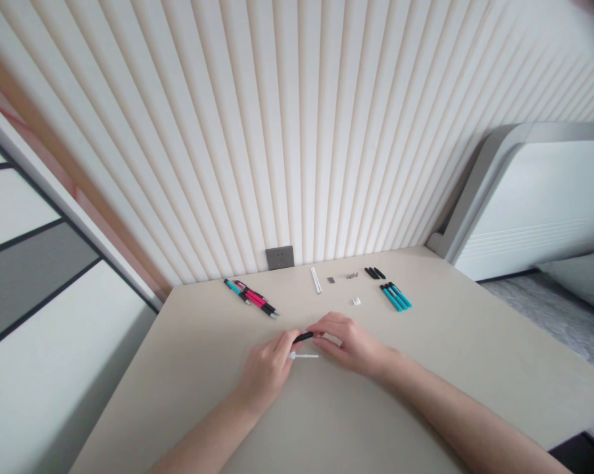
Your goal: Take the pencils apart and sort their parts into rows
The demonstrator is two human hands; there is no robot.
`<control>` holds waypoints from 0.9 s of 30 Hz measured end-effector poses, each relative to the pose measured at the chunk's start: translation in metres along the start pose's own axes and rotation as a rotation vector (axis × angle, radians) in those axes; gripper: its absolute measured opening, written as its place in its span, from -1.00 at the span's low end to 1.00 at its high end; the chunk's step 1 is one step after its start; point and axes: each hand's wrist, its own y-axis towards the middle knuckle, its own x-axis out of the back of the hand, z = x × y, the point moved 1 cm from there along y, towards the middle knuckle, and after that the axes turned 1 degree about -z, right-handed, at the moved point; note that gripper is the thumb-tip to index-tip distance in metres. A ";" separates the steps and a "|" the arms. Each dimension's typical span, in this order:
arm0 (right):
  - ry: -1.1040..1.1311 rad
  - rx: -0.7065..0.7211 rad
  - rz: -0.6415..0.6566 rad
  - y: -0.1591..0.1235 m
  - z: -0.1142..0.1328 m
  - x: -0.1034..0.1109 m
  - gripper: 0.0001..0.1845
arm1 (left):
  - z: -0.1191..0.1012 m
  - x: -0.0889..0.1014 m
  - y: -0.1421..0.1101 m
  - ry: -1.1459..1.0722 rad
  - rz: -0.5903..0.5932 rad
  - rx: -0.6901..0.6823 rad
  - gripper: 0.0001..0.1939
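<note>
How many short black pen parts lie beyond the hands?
3: short black pen parts side by side near the far edge of the desk, beside the teal pen barrels; another could be hidden.

**Black on white at centre stage, with a beige desk underneath!**
There's the black pen barrel over a white plastic rod, then pink-and-black pens, teal-and-black pens, a grey socket plate, and cream stripes racing down the ribbed wall!
</note>
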 end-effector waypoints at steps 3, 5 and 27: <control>-0.010 -0.018 -0.051 -0.002 -0.003 -0.005 -0.77 | 0.000 -0.001 0.000 0.013 0.004 -0.018 -0.80; -0.056 -0.006 -0.037 -0.001 -0.005 -0.003 -0.77 | -0.001 0.000 0.000 0.024 0.006 -0.026 -0.80; -0.253 -0.881 -0.511 -0.078 -0.217 0.170 -0.51 | 0.000 -0.003 0.002 -0.007 0.102 0.056 -0.78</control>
